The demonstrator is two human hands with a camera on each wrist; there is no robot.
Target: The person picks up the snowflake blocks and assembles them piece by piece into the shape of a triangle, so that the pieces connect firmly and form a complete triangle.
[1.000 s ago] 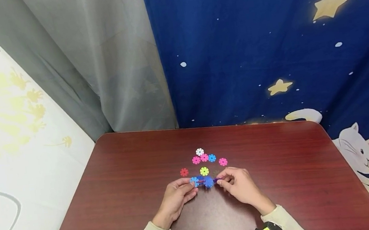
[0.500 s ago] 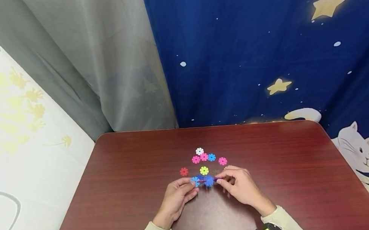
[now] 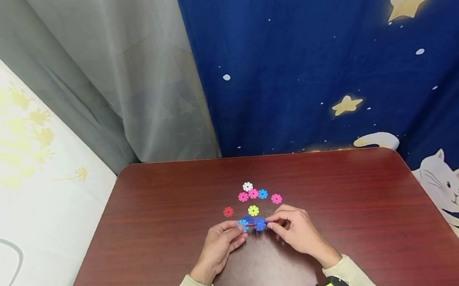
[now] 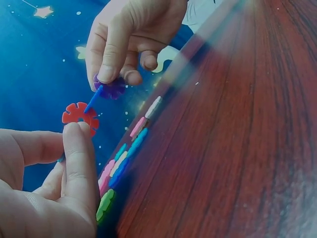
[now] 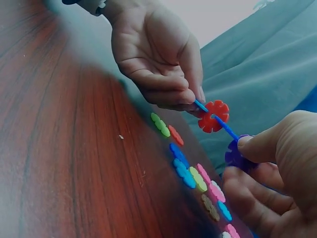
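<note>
Both hands hold a short chain of slotted plastic snowflake discs above the table. In the head view my left hand [image 3: 220, 244] pinches the light blue disc [image 3: 244, 224] between thumb and fingers. A red disc [image 4: 73, 111], upright in the left wrist view, joins it to a blue disc [image 3: 259, 224] seen edge-on from the wrists. At the chain's other end, the thumb and fingers of my right hand [image 3: 301, 233] pinch a purple disc [image 5: 234, 156]. The blue disc's edge meets the purple disc at the right thumb tip. Fingers partly cover both end discs.
Loose discs lie on the brown table [image 3: 168, 202] just beyond the hands: a white disc [image 3: 247, 186], a yellow disc [image 3: 253, 211], a red loose disc [image 3: 228, 212], several pink and blue ones, and a brown disc [image 5: 210, 208]. Curtains hang behind the table's far edge.
Both hands keep their pinch on the joined discs. The fingertips have drawn very slightly closer together, and the loose discs have stayed put.
</note>
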